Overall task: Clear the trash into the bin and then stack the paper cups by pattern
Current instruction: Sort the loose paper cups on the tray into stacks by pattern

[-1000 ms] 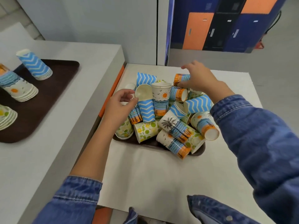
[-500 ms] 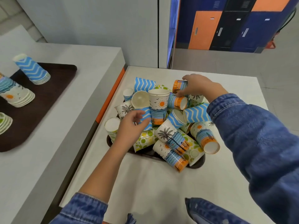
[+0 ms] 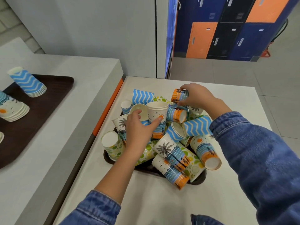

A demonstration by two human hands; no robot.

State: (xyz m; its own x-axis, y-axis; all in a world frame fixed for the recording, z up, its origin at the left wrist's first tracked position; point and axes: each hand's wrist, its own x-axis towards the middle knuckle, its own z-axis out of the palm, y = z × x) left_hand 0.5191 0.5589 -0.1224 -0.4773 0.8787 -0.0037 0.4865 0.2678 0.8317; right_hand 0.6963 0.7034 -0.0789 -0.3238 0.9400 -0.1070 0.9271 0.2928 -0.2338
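A heap of patterned paper cups fills a dark tray [image 3: 200, 179] on the white table [image 3: 162, 203]. My left hand [image 3: 139, 132] lies over a blue zigzag cup [image 3: 145, 122] on its side, thumb and forefinger on either side of it, the forefinger touching an upright sun-print cup [image 3: 157, 113]. My right hand [image 3: 200, 99] reaches to the far side of the heap and grips an orange-and-blue leaf-print cup [image 3: 179, 95] lying there. Other zigzag, palm, sun and green-dot cups lie tumbled around both hands.
On the raised grey counter [image 3: 68, 127] to the left sits a second brown tray [image 3: 48, 101] with a stack of blue zigzag cups [image 3: 28, 82] and a stack of sun cups [image 3: 12, 109]. Lockers stand beyond the table.
My left hand has moved right across the heap onto the zigzag cup beside the upright sun cup. My right hand came down and closed on the orange-and-blue cup at the far side.
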